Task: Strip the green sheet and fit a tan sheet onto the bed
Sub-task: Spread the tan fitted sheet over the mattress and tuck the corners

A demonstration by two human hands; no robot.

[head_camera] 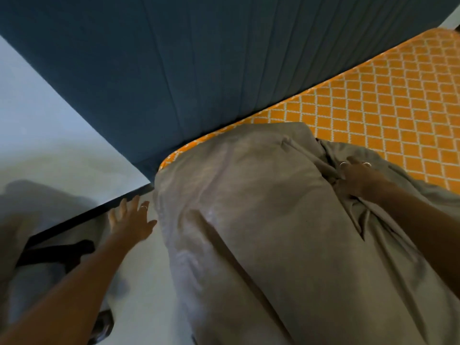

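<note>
Tan sheet draped over mattress corner, fitting step underway. Right hand grips bunched sheet; left hand spread, holding nothing. Next: likely pull corner toward headboard. Green sheet unseen.

The soft, creased tan cloth sheet has a faint sheen. Beside it, the orange lattice-print mattress looks woven and matt; behind that, the dark blue upholstered headboard is matt, seamed fabric.

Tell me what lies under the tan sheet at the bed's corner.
The orange lattice-patterned mattress shows beyond the crumpled tan sheet, which the right hand grips. The covered part is hidden.
</note>
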